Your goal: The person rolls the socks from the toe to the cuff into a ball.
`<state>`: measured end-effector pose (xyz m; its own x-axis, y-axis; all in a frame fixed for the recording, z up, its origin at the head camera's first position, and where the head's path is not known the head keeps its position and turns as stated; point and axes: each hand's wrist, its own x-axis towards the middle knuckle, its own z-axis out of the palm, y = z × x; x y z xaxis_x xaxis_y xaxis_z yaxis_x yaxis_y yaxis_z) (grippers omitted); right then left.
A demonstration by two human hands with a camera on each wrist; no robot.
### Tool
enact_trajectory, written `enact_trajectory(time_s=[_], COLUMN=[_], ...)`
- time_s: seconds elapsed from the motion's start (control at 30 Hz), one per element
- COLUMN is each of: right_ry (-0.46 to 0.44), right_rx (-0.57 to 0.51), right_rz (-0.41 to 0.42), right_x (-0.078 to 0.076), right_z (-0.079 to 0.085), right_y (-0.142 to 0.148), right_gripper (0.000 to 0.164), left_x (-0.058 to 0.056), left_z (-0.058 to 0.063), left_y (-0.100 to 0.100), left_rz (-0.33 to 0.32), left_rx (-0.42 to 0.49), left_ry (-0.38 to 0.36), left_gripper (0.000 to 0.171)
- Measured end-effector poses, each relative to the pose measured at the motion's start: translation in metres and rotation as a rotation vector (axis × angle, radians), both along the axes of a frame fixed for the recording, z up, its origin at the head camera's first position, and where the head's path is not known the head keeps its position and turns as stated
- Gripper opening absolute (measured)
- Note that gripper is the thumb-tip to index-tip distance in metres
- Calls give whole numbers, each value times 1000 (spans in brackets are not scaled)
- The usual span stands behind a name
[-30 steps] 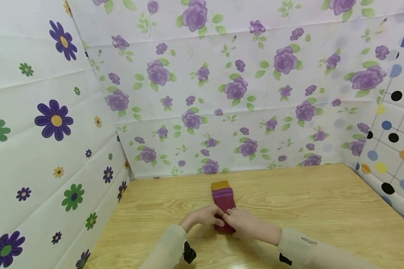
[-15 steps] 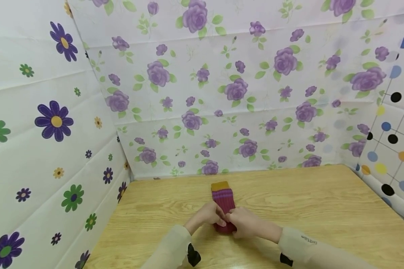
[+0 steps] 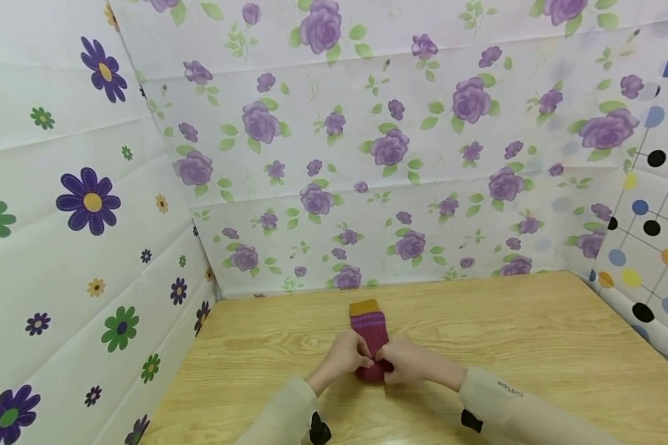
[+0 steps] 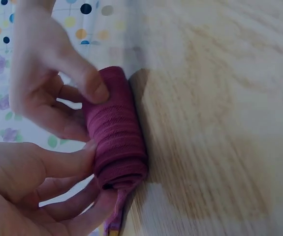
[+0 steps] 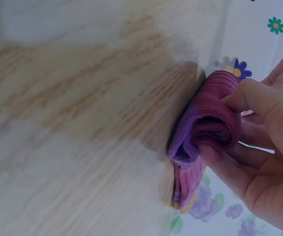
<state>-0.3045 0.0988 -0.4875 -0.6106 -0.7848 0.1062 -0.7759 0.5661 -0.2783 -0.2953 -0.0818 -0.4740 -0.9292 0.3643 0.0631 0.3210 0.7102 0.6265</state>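
Though part-rolled, maroon knit [image 3: 370, 334] between left grip [image 3: 347, 352] and right grip [image 3: 408, 360]; flat beyond.

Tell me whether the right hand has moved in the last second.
Yes: in the head view, the right hand has shifted slightly forward, toward the table's far edge.

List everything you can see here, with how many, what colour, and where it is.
Sock roll: one (single sock or pair, can't tell), maroon with purple stripes and a mustard end, on the table, near end rolled up
Table: one, light wood, under the roll
Rose cloth: one, white with purple roses, behind the table
Daisy cloth: one, white with purple, green and orange flowers, left
Dotted cloth: one, white with multicoloured dots, right
Black pieces: two, black, at the cuffs
Sleeves: two, beige, on the forearms
Left hand: one, bare, pinching the roll
Right hand: one, bare, pinching the roll
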Motion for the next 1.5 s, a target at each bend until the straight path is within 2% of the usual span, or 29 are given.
enact_trajectory(time_s=[0.17, 0.3, 0.4, 0.53, 0.6, 0.67, 0.73, 0.77, 0.9, 0.97, 1.07, 1.23, 1.4, 1.5], right_ry=[-81, -147, -182, -220, -257, -298, -326, -338, -335, -337, -349, -387, -393, -366], right_rx=[6, 13, 13, -10, -25, -32, -34, -36, -56, -76, -100, -138, -183, -216], right_rz=[14, 19, 15, 29, 29, 18, 2, -3, 8, 12, 2, -27, -67, -87], right_x=[-3, -6, -10, -13, -14, -16, -17, -17, -18, -19, -19, -19, -17, -13], right_z=[5, 9, 9, 7, 6, 6, 6, 6, 6, 5, 3, 0, -1, 2], right_y=[1, 2, 2, 3, 4, 5, 6, 6, 7, 8, 10, 13, 13, 12], right_gripper=[13, 22, 20, 14, 14, 15, 16, 16, 14, 13, 13, 15, 23, 19], left_x=[5, 7, 7, 6, 4, 3, 1, 1, -1, -3, -5, -9, -11, -15], left_z=[-1, -3, -3, -1, 0, -1, -3, -4, -7, -8, -7, -5, -2, -2], left_y=[4, 5, 4, 3, 2, 3, 5, 5, 8, 9, 8, 5, 1, 0], left_rz=[-12, -44, -90, -158, -179, -187, -187, -193, -225, -249, -280, -322, -319, -319], left_rx=[-12, -40, -33, 0, -12, -55, -107, -149, -268, -309, -314, -284, -257, -258], left_ry=[67, 89, 69, -1, -25, -12, 22, 65, 194, 230, 229, 183, 124, 84], left_gripper=[17, 36, 46, 45, 42, 41, 41, 41, 34, 28, 23, 19, 18, 16])
